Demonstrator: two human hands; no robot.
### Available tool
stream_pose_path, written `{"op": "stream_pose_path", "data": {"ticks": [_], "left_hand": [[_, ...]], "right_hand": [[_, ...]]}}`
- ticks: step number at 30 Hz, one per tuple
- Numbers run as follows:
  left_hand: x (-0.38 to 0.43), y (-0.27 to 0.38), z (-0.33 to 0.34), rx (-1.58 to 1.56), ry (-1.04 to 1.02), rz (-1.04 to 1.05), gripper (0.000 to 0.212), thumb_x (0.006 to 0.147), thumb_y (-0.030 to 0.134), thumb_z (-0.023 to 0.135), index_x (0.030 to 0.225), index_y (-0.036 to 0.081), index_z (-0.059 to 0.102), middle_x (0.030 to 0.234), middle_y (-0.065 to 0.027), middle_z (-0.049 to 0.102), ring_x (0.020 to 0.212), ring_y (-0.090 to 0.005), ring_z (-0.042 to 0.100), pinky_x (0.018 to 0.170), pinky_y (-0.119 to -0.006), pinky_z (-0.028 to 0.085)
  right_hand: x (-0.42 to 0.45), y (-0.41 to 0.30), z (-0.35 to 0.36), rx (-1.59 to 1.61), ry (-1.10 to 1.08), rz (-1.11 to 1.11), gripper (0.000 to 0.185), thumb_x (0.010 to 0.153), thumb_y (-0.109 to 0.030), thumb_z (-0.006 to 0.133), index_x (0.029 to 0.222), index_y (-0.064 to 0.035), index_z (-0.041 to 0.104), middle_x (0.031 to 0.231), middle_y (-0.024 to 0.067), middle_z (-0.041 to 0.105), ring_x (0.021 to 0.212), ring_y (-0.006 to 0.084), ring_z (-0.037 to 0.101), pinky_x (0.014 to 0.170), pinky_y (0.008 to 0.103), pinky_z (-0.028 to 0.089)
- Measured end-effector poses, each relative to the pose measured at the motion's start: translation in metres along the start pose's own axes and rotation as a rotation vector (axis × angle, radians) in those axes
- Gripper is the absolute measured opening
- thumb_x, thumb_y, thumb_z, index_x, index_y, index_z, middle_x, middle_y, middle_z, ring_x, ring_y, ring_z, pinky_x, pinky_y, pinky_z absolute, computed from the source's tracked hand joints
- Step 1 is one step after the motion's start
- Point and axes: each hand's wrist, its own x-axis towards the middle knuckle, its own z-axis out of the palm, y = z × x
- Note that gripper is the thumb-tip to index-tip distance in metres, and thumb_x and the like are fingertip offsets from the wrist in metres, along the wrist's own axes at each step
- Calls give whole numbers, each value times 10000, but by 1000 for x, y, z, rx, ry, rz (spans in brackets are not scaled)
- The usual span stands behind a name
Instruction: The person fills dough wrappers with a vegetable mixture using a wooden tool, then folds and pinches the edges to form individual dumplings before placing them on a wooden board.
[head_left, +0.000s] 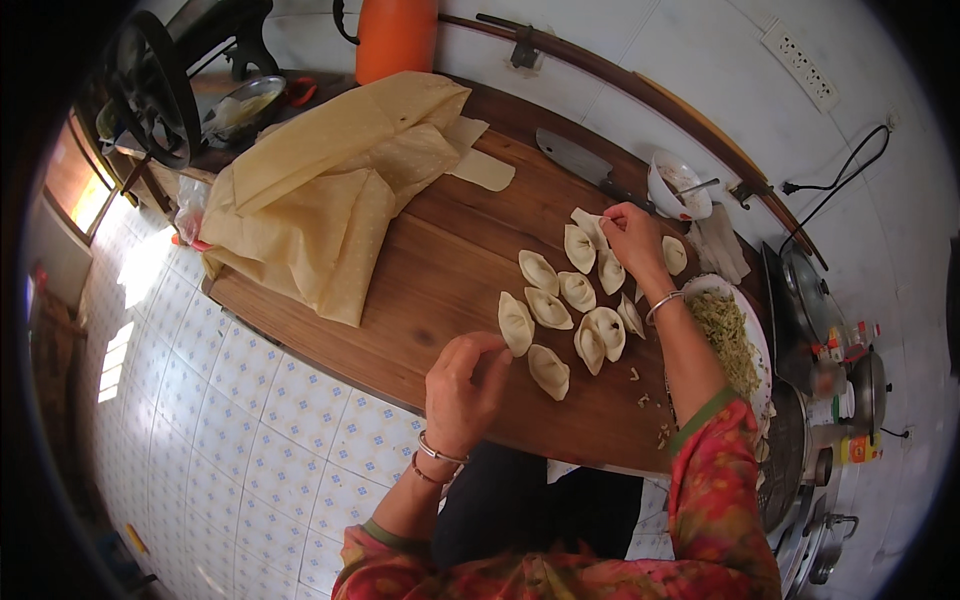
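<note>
Several folded dumplings (577, 291) lie in a loose group on the brown wooden table (420, 300). My left hand (466, 382) is over the table's near edge, fingers curled, its fingertips close to the lower end of a dumpling (516, 322) at the group's left side; whether they touch it I cannot tell. My right hand (631, 234) reaches to the far side of the group and pinches the edge of a dumpling (589, 226). Under my right forearm, partly hidden, stands a large white bowl of chopped green filling (720, 337). Bits of filling lie on the wood beside it.
A yellowish cloth (315, 202) covers the table's left part, with flat dough pieces (484, 169) by it. Toward the wall lie a cleaver (574, 156) and a small white bowl (679, 187) with a spoon. An orange container (396, 37) stands at the back.
</note>
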Motion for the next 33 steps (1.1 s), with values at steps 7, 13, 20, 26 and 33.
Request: {"op": "stream_pose_path", "data": {"ticks": [7,13,20,26,33], "left_hand": [[2,-2,0,20,-10,54,108,808,31,660,904,3,617,838,-102,637,708,-187,628,636,-268,492],[4,-1,-2,10,-19,56,106,793,17,667,886,10,615,843,-109,640,714,-220,633,626,-284,497],[5,1,0,-3,-6,62,98,786,16,667,871,16,617,856,-114,644,731,-254,631,634,-302,503],[5,-2,-2,1,-4,66,107,775,6,667,869,21,620,857,-112,644,761,-268,622,658,-318,498],[7,-3,-4,-26,-15,60,116,770,-3,667,876,15,621,864,-118,645,782,-278,621,676,-325,502]], "right_hand": [[28,13,-11,3,28,-36,187,817,-162,643,905,3,656,807,124,685,742,207,660,683,315,514],[44,-18,21,472,-157,67,238,828,-145,638,994,25,628,912,106,680,767,149,642,669,288,513],[74,-57,92,207,-226,-172,350,845,-201,615,1107,30,589,1012,176,656,931,266,634,820,339,494],[90,-114,123,-192,-274,-251,319,849,-210,573,1057,31,601,1046,213,630,1003,363,592,878,419,468],[104,-118,129,-253,-255,-103,295,786,-269,667,949,-24,653,993,188,647,956,333,615,822,393,482]]}}
